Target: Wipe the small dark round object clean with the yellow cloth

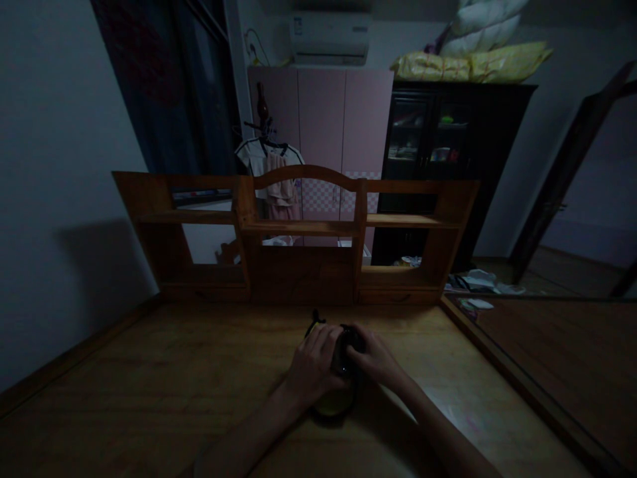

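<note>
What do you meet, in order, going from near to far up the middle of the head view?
Left hand and right hand, both closed around a small dark-topped container on the wooden desk → wooden shelf unit at the desk's back → clothes on hangers → pink wardrobe.

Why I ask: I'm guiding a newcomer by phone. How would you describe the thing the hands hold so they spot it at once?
Find the wooden desk with the shelf unit along its back. Near the desktop's middle, the left hand and right hand close around a small container. Its dark top and pale yellowish base stand out from the brown wood around it.
</note>
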`<control>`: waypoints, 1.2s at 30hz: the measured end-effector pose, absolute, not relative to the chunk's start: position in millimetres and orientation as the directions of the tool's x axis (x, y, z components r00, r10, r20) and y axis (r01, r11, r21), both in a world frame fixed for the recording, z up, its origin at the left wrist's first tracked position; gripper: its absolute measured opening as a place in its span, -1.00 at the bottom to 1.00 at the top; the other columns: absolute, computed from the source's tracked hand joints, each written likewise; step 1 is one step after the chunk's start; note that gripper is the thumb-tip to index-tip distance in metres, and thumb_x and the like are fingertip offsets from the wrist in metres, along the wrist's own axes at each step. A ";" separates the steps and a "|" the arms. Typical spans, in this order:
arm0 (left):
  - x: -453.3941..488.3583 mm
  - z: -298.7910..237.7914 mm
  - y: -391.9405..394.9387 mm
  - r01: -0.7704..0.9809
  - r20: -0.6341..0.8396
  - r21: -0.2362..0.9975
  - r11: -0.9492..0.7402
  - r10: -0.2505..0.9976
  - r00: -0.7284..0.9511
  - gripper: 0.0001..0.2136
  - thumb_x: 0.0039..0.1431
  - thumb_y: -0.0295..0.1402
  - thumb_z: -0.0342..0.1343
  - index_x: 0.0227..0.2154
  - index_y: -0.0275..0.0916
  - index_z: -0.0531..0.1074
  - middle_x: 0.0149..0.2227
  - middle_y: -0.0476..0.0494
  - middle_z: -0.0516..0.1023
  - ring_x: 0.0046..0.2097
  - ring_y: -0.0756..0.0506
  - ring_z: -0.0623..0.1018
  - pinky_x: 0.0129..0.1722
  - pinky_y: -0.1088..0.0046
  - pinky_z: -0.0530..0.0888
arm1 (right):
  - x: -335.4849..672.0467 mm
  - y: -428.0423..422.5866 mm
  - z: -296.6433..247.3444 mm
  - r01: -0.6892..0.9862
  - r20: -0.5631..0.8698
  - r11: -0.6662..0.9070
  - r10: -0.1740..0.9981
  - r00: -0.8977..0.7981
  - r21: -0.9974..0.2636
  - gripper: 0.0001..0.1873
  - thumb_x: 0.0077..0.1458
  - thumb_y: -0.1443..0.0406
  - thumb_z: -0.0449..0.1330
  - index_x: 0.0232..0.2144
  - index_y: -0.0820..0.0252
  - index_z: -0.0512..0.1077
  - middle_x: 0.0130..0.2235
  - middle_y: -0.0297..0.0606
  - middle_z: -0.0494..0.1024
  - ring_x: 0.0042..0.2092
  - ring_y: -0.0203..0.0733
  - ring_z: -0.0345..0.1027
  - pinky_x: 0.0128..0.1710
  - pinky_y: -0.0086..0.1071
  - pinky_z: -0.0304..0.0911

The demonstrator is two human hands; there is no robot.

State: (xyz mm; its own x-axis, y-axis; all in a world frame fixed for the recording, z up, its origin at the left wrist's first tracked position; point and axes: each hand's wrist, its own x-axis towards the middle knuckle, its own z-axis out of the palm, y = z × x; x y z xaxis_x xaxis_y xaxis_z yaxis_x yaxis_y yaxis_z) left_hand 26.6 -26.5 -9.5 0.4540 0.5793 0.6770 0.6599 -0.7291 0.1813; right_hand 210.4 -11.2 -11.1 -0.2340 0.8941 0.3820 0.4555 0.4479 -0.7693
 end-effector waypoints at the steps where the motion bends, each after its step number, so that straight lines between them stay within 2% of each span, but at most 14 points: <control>1: 26.6 -9.7 -26.6 0.660 0.680 0.180 -0.730 0.577 0.453 -0.26 -0.22 -0.35 0.26 0.10 -0.24 0.13 0.06 -0.26 0.34 0.11 -0.32 0.30 0.12 0.06 0.31 | 210.4 -11.9 -10.5 0.461 0.385 0.451 0.892 -0.235 -0.764 -0.54 -0.03 0.35 0.18 -0.01 0.18 0.33 -0.12 -0.20 0.51 -0.10 -0.08 0.36 -0.06 -0.19 0.25; 8: 25.3 -9.4 -25.2 0.639 0.673 0.168 -0.750 0.561 0.482 -0.25 -0.21 -0.39 0.26 0.12 -0.23 0.12 0.07 -0.26 0.33 0.12 -0.30 0.31 0.12 0.09 0.31 | 209.4 -15.8 -8.0 0.470 0.390 0.477 0.879 -0.275 -0.742 -0.56 0.05 0.33 0.14 0.02 0.18 0.28 -0.08 -0.16 0.49 -0.07 -0.08 0.36 -0.06 -0.21 0.25; 13: 24.2 -10.6 -22.6 0.658 0.654 0.169 -0.734 0.583 0.482 -0.21 -0.23 -0.40 0.29 0.13 -0.24 0.10 0.07 -0.26 0.32 0.13 -0.31 0.29 0.14 0.09 0.28 | 205.0 -16.3 -7.3 0.425 0.435 0.548 0.834 -0.338 -0.720 -0.69 0.18 0.33 0.01 -0.01 0.16 0.29 -0.17 -0.19 0.51 -0.16 -0.15 0.40 -0.15 -0.29 0.28; 20: 24.2 -9.9 -23.4 0.674 0.630 0.177 -0.717 0.609 0.482 -0.19 -0.25 -0.43 0.32 0.14 -0.20 0.09 0.08 -0.24 0.32 0.14 -0.30 0.28 0.13 0.09 0.29 | 199.2 -17.4 -7.0 0.431 0.451 0.525 0.851 -0.269 -0.734 -0.73 0.21 0.33 -0.02 -0.06 0.15 0.33 -0.19 -0.19 0.54 -0.22 -0.16 0.43 -0.23 -0.34 0.29; 29: 24.5 -7.1 -23.2 0.654 0.627 0.212 -0.726 0.615 0.478 -0.23 -0.22 -0.36 0.34 0.11 -0.19 0.12 0.05 -0.24 0.33 0.11 -0.30 0.31 0.12 0.08 0.29 | 203.0 -16.8 -6.5 0.642 0.378 0.384 0.913 -0.155 -0.663 -0.86 0.10 0.36 0.07 -0.30 0.18 0.42 -0.37 -0.19 0.56 -0.36 -0.15 0.42 -0.39 -0.40 0.21; 36: 22.6 -3.1 -23.3 0.670 0.600 0.236 -0.704 0.648 0.469 -0.22 -0.22 -0.41 0.34 0.11 -0.18 0.11 0.07 -0.21 0.31 0.12 -0.27 0.29 0.09 0.15 0.31 | 197.6 -20.1 -10.2 0.540 0.424 0.464 0.882 -0.206 -0.702 -0.76 0.24 0.31 -0.08 -0.20 0.17 0.38 -0.29 -0.18 0.54 -0.32 -0.20 0.41 -0.31 -0.39 0.26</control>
